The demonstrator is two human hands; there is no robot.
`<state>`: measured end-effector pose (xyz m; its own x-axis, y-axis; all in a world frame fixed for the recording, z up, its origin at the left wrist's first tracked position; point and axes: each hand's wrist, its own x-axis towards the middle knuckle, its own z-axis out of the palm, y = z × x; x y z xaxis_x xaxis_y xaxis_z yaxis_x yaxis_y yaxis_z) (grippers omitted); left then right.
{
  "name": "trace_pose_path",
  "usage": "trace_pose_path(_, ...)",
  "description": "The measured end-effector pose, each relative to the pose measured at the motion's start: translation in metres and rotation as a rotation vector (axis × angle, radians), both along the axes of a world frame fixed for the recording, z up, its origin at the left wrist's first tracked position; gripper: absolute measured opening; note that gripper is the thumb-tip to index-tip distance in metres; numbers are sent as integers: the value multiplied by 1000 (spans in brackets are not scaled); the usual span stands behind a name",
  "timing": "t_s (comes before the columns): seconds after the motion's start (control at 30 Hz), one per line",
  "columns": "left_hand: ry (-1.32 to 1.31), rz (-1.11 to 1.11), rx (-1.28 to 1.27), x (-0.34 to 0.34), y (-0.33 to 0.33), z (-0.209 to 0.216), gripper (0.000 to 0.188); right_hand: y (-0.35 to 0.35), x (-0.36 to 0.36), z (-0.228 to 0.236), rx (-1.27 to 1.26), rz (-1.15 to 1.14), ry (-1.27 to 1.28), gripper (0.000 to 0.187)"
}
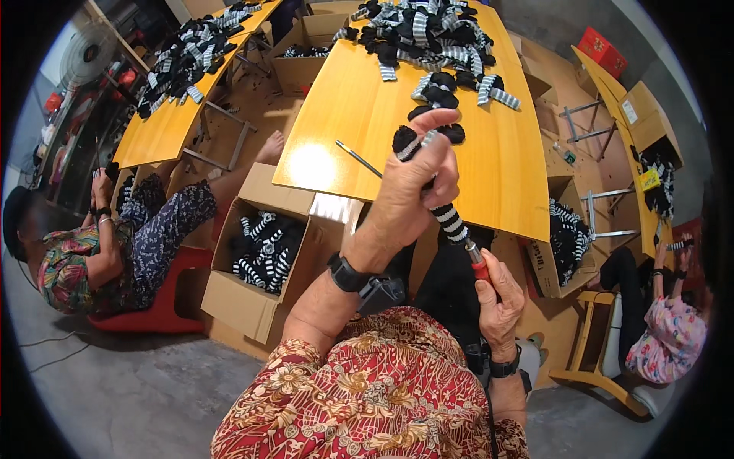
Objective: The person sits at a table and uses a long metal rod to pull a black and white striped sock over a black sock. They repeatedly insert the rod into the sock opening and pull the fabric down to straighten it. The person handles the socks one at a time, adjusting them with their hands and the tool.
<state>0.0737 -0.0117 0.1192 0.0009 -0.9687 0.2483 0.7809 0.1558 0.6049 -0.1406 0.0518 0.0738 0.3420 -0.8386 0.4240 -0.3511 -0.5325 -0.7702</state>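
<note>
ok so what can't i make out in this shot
All in the head view:
Middle of the striped knit: hidden by the left hand.
Tip of the red-handled tool: hidden, apparently inside the knit.
Bottom of the left box: covered by striped pieces.
Whatever the left seated person holds: too small and dim.

Yellow tables (pixel 336 130) stand apart (light (pixel 313 164) glares off the middle one). A red seat (pixel 182 302) rests on grey floor (pixel 138 390).
</note>
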Motion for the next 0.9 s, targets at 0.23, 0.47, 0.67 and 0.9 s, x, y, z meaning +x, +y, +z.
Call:
trace_pose_path(0.23,-63,-216,11,-27,15,-12,49,-5,-2,5,48,28,-16,36)
trace_pose_path(0.47,-145,-102,91,-39,15,-24,42,7,5,-29,321,-52,-223,37)
trace_pose_path(0.67,-69,143,115,-31,13,-22,51,-6,-8,-24,875,242,-819,41)
trace_pose_path(0.9,83,12,70,-5,-2,-21,46,-3,-32,-14,576,75,-387,35)
